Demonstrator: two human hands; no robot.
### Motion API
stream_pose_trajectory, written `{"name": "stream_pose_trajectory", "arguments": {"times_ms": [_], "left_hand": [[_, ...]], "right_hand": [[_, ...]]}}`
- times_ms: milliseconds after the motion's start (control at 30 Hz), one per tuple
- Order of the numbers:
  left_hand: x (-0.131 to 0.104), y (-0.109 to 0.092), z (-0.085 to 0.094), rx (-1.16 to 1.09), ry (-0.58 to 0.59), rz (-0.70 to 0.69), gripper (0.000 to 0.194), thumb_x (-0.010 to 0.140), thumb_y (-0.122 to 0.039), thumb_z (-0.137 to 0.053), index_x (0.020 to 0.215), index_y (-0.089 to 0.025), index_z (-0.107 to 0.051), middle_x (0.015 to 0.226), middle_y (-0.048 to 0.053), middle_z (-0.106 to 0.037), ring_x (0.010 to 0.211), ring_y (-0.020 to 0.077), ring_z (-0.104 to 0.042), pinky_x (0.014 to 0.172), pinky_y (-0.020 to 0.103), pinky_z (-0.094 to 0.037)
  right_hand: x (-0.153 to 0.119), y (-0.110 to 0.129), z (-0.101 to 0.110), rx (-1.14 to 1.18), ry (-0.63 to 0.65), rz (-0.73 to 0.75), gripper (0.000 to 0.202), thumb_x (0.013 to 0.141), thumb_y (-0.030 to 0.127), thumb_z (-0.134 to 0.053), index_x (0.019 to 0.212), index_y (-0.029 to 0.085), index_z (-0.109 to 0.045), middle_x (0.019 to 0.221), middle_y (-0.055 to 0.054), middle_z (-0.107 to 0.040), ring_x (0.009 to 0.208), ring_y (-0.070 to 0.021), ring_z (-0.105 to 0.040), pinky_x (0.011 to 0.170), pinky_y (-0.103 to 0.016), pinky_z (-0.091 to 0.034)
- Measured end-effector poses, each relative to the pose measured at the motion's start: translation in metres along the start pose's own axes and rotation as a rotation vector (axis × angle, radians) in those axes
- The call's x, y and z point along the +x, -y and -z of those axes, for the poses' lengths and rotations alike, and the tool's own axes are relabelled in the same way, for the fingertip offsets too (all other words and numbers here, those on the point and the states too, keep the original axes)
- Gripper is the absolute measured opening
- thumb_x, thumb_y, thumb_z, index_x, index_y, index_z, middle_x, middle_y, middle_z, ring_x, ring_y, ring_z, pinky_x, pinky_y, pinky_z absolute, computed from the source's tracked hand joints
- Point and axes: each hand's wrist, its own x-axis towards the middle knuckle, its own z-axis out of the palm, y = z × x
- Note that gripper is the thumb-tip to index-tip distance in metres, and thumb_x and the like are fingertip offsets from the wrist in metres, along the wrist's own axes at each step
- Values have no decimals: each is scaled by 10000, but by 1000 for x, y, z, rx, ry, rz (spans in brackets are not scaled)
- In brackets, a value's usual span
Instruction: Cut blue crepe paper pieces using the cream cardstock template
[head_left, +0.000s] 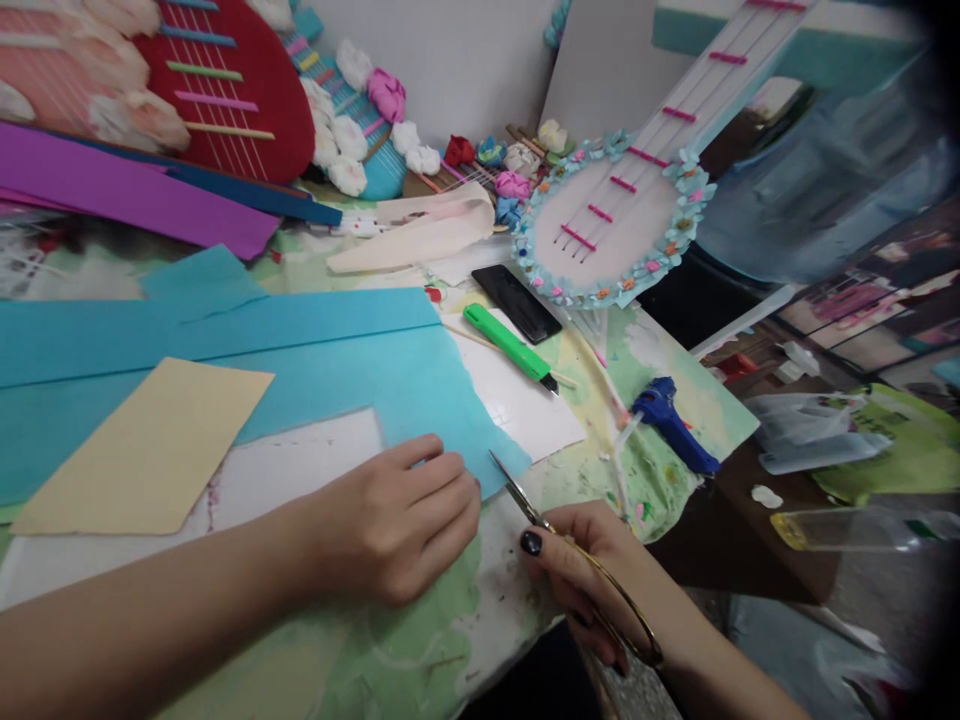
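My right hand (592, 570) is closed around a pair of scissors (525, 500) with gold-coloured handles. The scissors' tips lie at the right edge of a wide sheet of blue paper (427, 385). Close to that edge, my left hand (405, 510) rests with its fingers curled on the near side of the sheet; its fingertips are hidden underneath. A white card (307, 460) lies on the blue paper beside the left wrist. On top of both sits a cream piece of card (150, 450), slanted toward my left forearm.
Beyond the blue paper are a green utility knife (506, 342), a black phone (517, 302) and a blue glue gun (675, 425). A flower-edged white instrument model (607, 230) stands behind them. Purple paper (150, 190) and more decorated instrument shapes line the back left.
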Motion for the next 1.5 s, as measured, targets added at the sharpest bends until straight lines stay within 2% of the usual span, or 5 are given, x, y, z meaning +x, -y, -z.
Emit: {"name": "stream_pose_trajectory", "arguments": {"times_ms": [333,600,1067,1233,1500], "left_hand": [[2,-2,-7,41,3,19,278,922,-43,-422,820,-55,-680,741,124,-695,668,221,-632,603,391,-520],[10,-4,4,-13,45,13,342,927,-41,-396,770,-55,-700,740,132,-707,668,223,-646,587,372,-510],[8,-4,4,-13,3,-3,360,938,-39,-387,761,-72,-698,747,121,-709,680,213,-653,607,371,-513],[9,-5,7,-24,67,-3,359,939,-46,-387,763,-75,-699,760,124,-712,687,211,-651,615,369,-518],[10,-5,7,-30,54,6,388,939,-37,-368,732,-91,-692,753,115,-714,671,204,-649,611,369,-527]], "right_hand": [[-2,-1,-2,-83,-56,-1,577,739,726,-610,603,188,-449,327,83,-375,231,-49,-348,232,-130,-207],[-7,4,-9,-149,-72,20,660,739,837,-463,631,187,-468,380,69,-394,277,-48,-370,282,-148,-270],[-4,9,-8,-172,-39,28,639,780,804,-460,631,183,-473,388,66,-397,286,-55,-388,292,-154,-268],[-3,10,-10,-162,-48,12,616,800,774,-472,607,190,-450,374,71,-379,281,-55,-378,289,-156,-253],[0,4,-11,-142,-64,-11,627,776,798,-476,596,199,-441,358,84,-344,261,-54,-356,264,-154,-243]]}}
